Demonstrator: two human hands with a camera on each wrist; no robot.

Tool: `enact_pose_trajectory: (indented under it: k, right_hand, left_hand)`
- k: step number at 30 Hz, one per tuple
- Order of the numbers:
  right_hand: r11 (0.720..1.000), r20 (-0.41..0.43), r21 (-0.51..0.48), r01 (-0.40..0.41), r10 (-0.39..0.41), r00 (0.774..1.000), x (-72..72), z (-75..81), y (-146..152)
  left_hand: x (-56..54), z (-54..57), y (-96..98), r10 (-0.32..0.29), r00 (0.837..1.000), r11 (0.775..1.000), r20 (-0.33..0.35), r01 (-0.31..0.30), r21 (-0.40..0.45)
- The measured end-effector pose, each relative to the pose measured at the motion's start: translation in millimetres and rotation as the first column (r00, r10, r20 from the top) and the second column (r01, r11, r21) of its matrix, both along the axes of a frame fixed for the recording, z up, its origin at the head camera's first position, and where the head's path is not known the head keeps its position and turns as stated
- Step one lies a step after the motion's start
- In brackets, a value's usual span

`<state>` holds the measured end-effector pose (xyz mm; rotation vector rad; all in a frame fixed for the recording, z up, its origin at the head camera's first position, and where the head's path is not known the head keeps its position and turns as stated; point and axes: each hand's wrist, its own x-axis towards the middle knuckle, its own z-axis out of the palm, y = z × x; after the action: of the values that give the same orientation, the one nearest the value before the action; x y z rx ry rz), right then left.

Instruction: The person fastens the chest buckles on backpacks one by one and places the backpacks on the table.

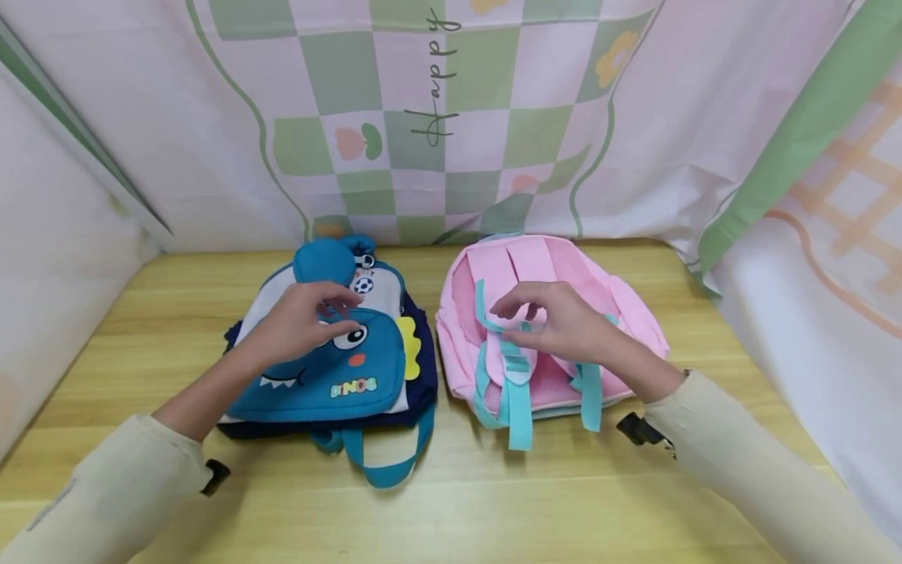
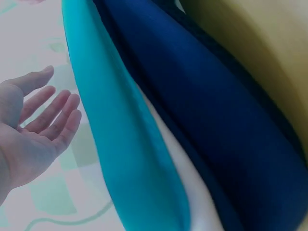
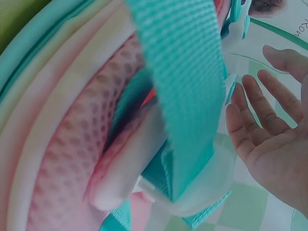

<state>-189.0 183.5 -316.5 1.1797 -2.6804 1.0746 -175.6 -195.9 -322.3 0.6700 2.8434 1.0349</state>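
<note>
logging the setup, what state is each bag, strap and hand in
Blue dinosaur backpack: lying front up
Blue strap loop: sticking out from its near edge
Pink backpack: lying straps up
Teal strap ends: loose
Left hand: empty, fingers relaxed
Right hand: empty, fingers relaxed

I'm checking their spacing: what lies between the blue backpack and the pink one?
In the head view, only a narrow strip of bare wooden tabletop separates the blue backpack from the pink backpack.
</note>
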Motion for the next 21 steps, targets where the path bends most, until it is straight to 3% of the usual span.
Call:
enact_pose_trajectory:
  k: [11, 21]
  right_hand:
    - [0.999, 0.069, 0.038, -0.03, 0.027, 0.997, -2.6, -3.8, -14.4]
    - [0.996, 0.047, 0.072, -0.054, 0.051, 0.998, -1.1, -4.8, -32.9]
  left_hand:
    - [10.3, -4.2, -28.1, 0.015, 1.0, 0.998, -0.024, -0.017, -0.064]
    - [17.9, -7.7, -51.5, 0.086, 0.996, 0.99, -0.006, -0.086, -0.113]
